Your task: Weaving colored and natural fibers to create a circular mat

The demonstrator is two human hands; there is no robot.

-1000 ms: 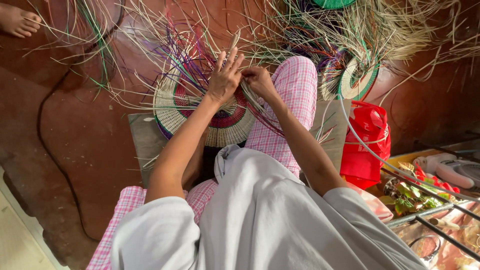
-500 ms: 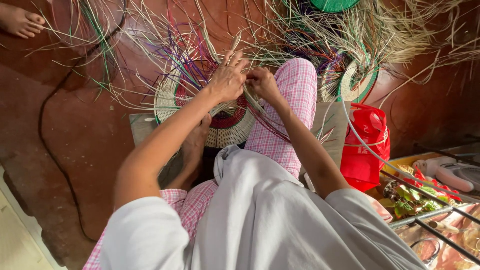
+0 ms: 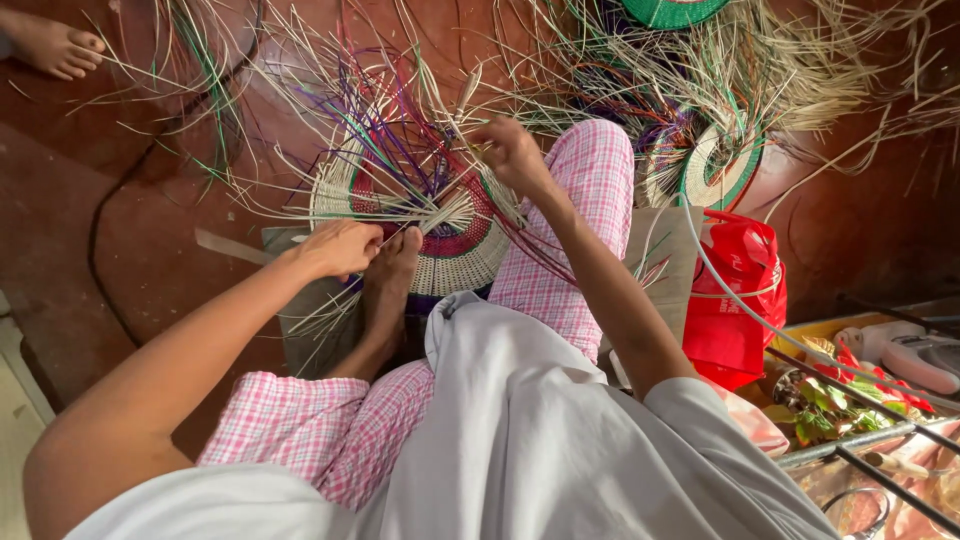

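Under the left hand [image 3: 340, 247], closed loosely over pale straw strands [image 3: 400, 212]: round half-woven mat [image 3: 455, 250], pinned by a bare foot [image 3: 392, 275]. Just beyond, right hand [image 3: 512, 152] pinching one strand, fingers nearly shut. Likely light, springy, brittle; best gripped near the woven edge. Reddish floor [image 3: 130, 240], red bag [image 3: 735, 290] beside.

Seated on a red floor [image 3: 120, 250], a person pinched pale straw strands [image 3: 440, 215] with the left hand [image 3: 340, 245] while the right hand [image 3: 512, 152] gripped others above a half-woven round mat [image 3: 455, 255], beside a red bag [image 3: 735, 290].
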